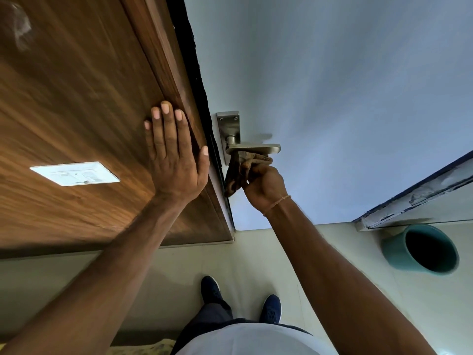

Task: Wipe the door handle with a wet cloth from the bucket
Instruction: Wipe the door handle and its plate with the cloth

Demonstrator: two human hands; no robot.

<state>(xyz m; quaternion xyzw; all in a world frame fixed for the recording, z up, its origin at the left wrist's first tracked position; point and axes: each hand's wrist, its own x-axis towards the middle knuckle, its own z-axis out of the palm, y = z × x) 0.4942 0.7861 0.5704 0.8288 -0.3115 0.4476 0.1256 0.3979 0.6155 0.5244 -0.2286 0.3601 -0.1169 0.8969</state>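
A brushed-metal lever door handle (256,148) on a rectangular backplate (228,124) sticks out from a pale grey-blue door (332,85). My right hand (265,188) is shut on a crumpled brown cloth (240,170), which presses against the underside of the lever. My left hand (174,152) lies flat with fingers spread on the wooden frame panel (76,98) just left of the handle. A teal bucket (422,249) stands on the floor at the lower right; its inside looks dark.
A white switch plate (75,173) is set in the wood panel to the left. The floor (256,252) is pale tile. My two dark blue shoes (271,308) stand below the handle. A scuffed second frame edge (414,196) runs at the right.
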